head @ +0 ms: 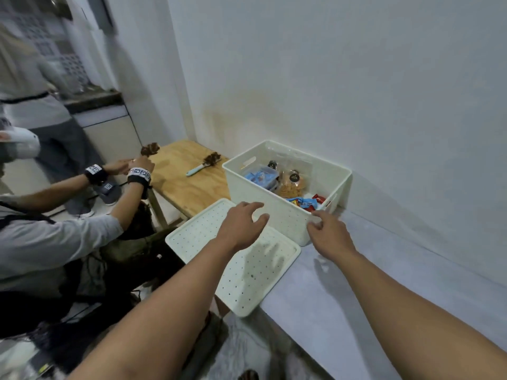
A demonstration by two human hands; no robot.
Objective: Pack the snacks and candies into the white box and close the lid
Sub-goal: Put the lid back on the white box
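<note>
Box packed, lid still off — both hands empty at the near wall.

We find the white box (277, 215) open-topped on the grey surface (356, 283), with snack packets (290, 182) and candies (307, 202) already inside; its perforated lid (247, 272) lies flat just beside the box on the near-left, one corner overhanging the surface edge. The left hand (241, 229) hovers above the lid close to the box's near wall, fingers spread and loosely bent, gripping nothing. The right hand (327, 235) is at the box's near-right corner, fingers relaxed; whether they touch the wall we cannot tell. Risks, in our judgement: a careless one-handed lift could tip the overhanging lid off the edge — and packets standing near the rim on the box's right side could stop the lid seating flush, as could pressing one corner only.
</note>
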